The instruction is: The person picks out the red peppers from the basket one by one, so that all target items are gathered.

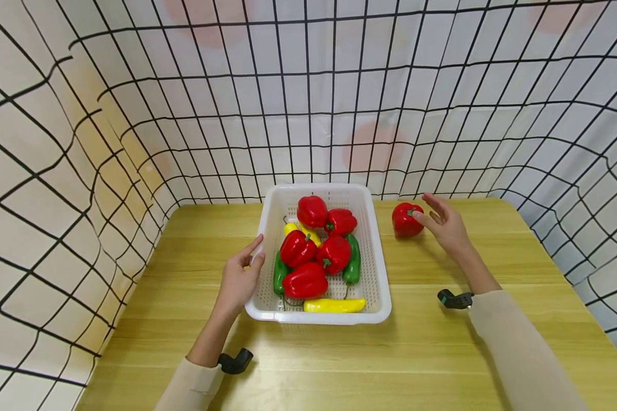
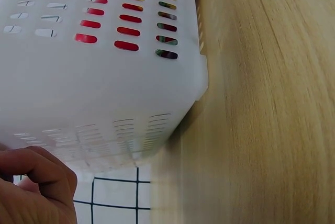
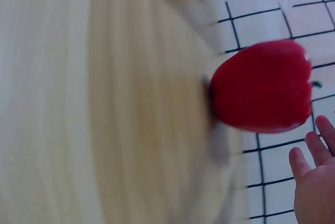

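Note:
A white plastic basket (image 1: 385,268) with slotted walls stands on the table. My left hand (image 1: 241,277) holds its left rim between thumb and fingers; in the left wrist view the curled fingers (image 2: 49,174) are by the basket wall. Inside lie several red bell peppers (image 1: 305,281), long green peppers (image 1: 353,260) and yellow peppers (image 1: 334,305). To the right of the basket, one red bell pepper (image 3: 261,88) sits upright on the table, stem up. My right hand (image 1: 446,227) is close beside it with fingers spread, apart from it in the right wrist view.
The wooden table (image 1: 319,365) carries the basket and the lone pepper. White cloth with a black grid (image 1: 319,131) rises behind the table and along both sides. The basket's far edge is close to the back cloth.

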A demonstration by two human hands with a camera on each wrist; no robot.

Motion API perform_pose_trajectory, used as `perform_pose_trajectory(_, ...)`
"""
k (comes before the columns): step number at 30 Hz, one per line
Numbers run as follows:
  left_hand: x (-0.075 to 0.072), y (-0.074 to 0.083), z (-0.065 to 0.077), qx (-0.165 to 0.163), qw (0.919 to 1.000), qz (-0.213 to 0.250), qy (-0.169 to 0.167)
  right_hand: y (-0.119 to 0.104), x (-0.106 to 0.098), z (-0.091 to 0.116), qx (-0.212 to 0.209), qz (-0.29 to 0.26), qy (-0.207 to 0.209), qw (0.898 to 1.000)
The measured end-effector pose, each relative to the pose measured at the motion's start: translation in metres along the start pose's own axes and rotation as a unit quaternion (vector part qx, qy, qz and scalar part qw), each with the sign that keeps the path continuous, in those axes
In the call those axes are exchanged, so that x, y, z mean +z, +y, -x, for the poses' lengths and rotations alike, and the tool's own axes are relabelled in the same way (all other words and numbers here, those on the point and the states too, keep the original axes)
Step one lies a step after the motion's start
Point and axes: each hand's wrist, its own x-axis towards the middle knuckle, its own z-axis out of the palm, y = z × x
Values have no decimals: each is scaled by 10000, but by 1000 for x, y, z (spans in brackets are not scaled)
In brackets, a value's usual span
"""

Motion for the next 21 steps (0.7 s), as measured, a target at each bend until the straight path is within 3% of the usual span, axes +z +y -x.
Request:
perform_pose_trajectory(8,0,1,-1,22,10000,16,31,-38,17,-1,-448,46,-126,9989)
perform_pose_trajectory(21,-1,1,-1,-7,10000,40,1,-79,69,6,-943,-308,-1031,9897)
